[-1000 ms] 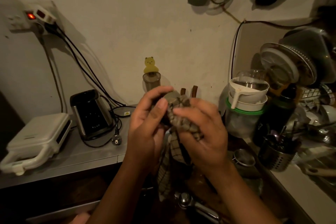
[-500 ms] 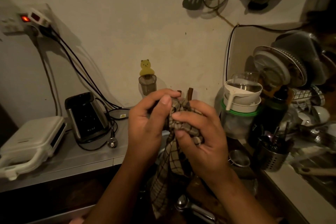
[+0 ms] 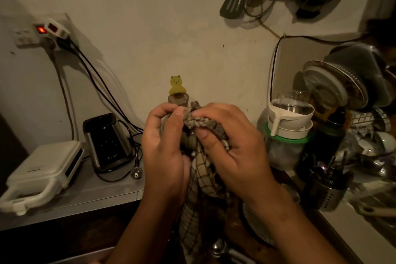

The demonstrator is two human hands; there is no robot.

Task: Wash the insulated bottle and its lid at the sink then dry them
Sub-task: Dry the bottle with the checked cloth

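My left hand (image 3: 166, 152) curls round a small round object, seemingly the bottle's lid (image 3: 188, 140), held at chest height above the sink. Most of it is hidden by fingers and cloth. My right hand (image 3: 231, 148) grips a checked dish towel (image 3: 201, 176) bunched against that object, with the thumb pressing the cloth into it. The towel's loose end hangs down between my forearms. A dark bottle (image 3: 331, 135) stands among the dishes at the right; whether it is the insulated bottle I cannot tell.
A tap (image 3: 218, 247) shows below the towel. On the left counter sit a white sandwich maker (image 3: 42, 172), a black appliance (image 3: 107, 141) and a loose plug (image 3: 136, 172). Right: stacked containers (image 3: 289, 126), a cutlery holder (image 3: 327, 191), a crowded dish rack (image 3: 351, 92). Utensils hang above.
My right hand has shifted the bunched towel over the held object, fingers now lying further across its top. Both hands stay in about the same place.
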